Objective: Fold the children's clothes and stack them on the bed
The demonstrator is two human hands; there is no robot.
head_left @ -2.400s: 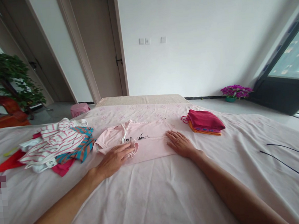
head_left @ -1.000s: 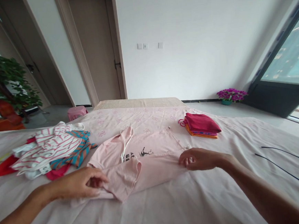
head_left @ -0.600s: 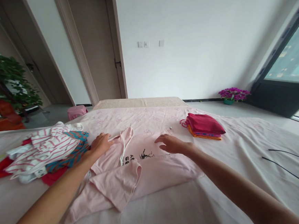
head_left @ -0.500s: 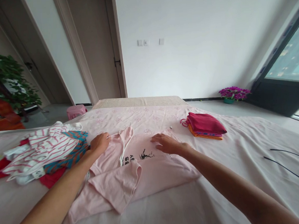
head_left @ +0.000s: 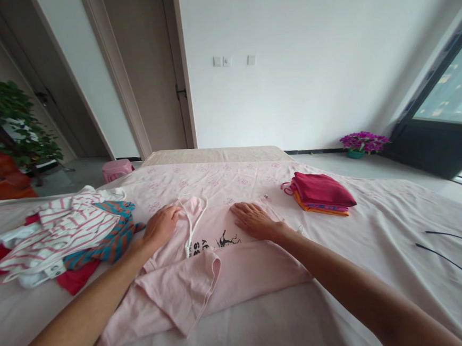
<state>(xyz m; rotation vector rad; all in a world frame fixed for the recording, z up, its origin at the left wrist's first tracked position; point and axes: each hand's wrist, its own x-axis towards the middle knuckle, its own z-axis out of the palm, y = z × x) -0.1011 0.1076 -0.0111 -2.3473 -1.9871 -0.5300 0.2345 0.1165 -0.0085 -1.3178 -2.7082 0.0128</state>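
A pale pink shirt [head_left: 238,268] with a black print and a white drawstring lies spread on the bed, its near sleeve folded over. My left hand [head_left: 162,225] rests on the shirt's upper left part, by the drawstring, with the fingers curled a little. My right hand [head_left: 254,220] lies flat on the upper right part of the shirt, fingers stretched out. Neither hand lifts any cloth.
A heap of loose clothes [head_left: 66,236], striped red-white and teal-orange, lies to the left. A folded stack of red and orange cloth [head_left: 320,191] sits to the right. Two black cables [head_left: 453,254] cross the bed sheet [head_left: 267,330] at far right. A pink stool [head_left: 115,169] stands behind the bed.
A second ago both hands pinched the shirt's near edge and pulled it toward me. They let go, reached to the far end, and now press flat near the neckline.
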